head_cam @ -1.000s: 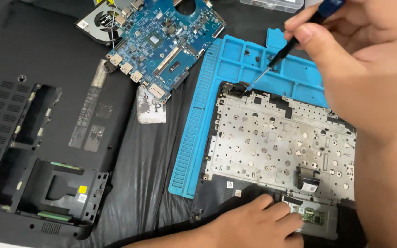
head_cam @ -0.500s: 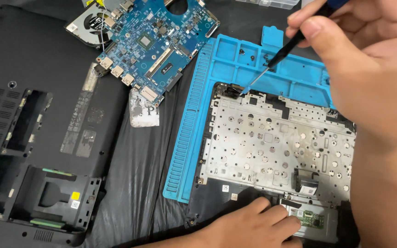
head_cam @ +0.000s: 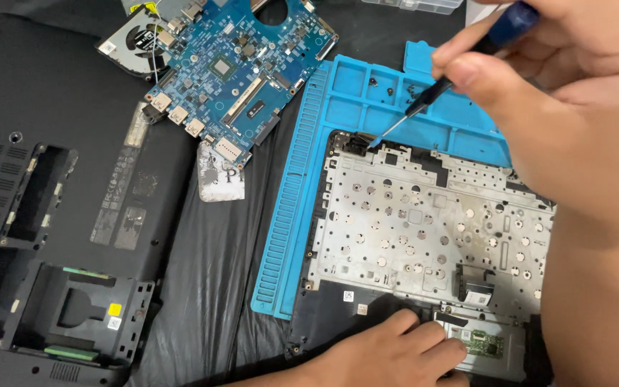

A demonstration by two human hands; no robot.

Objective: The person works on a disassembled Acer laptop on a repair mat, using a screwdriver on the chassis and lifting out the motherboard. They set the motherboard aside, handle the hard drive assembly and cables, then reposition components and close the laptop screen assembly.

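Black cloth surface; right hand (head_cam: 567, 122) fingers pinch screwdriver (head_cam: 438, 89) (tip seemingly on metal keyboard plate (head_cam: 424, 229)); left hand (head_cam: 388, 355) flat, empty.

A long grey label (head_cam: 120, 208) with small print is stuck on the black bottom cover (head_cam: 73, 143). A small yellow square sticker (head_cam: 114, 309) and a white one (head_cam: 114, 323) are seen lower on that cover. Two tiny white stickers (head_cam: 348, 295) are seen on the palmrest frame (head_cam: 338, 322), and a white label (head_cam: 477, 297) near the touchpad board.
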